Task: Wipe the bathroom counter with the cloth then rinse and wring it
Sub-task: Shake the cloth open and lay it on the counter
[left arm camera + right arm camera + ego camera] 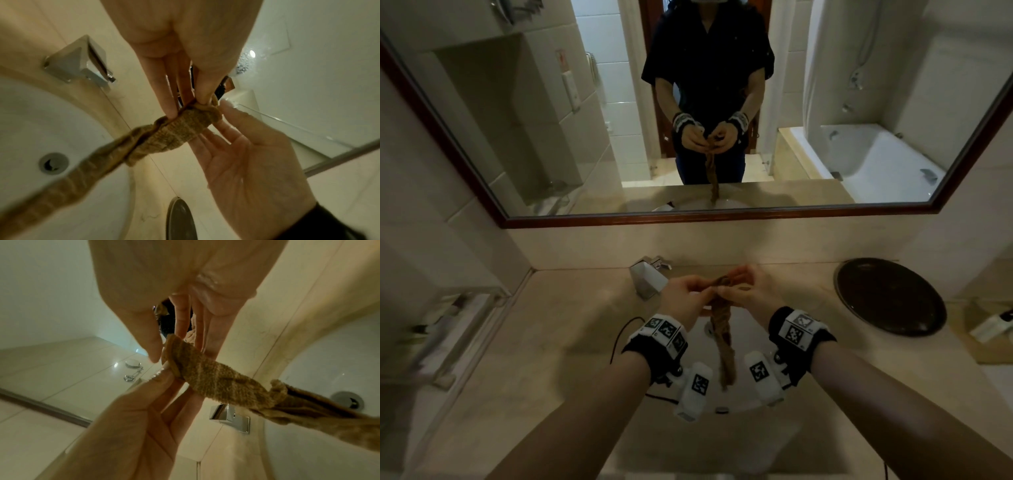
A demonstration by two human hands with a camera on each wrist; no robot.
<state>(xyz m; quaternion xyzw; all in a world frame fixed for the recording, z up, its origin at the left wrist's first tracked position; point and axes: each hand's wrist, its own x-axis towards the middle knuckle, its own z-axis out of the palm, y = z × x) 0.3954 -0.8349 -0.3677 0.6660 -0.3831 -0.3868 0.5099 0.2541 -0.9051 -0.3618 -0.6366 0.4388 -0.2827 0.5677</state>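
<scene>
Both hands hold the twisted cloth (723, 329) by its top end above the sink (751, 404): the left hand (683, 296) pinches it, and the right hand (755, 291) pinches it too. The light hold could let it slip into the sink or untwist. The tap (649, 279) stands just left of the hands at the counter's (571, 325) back edge; a dark plate (890, 296) lies near the right end.

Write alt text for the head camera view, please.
Both hands, left and right, pinch the top of a twisted brown cloth that hangs over the white sink. A faucet stands behind, a dark tray on the right.
</scene>
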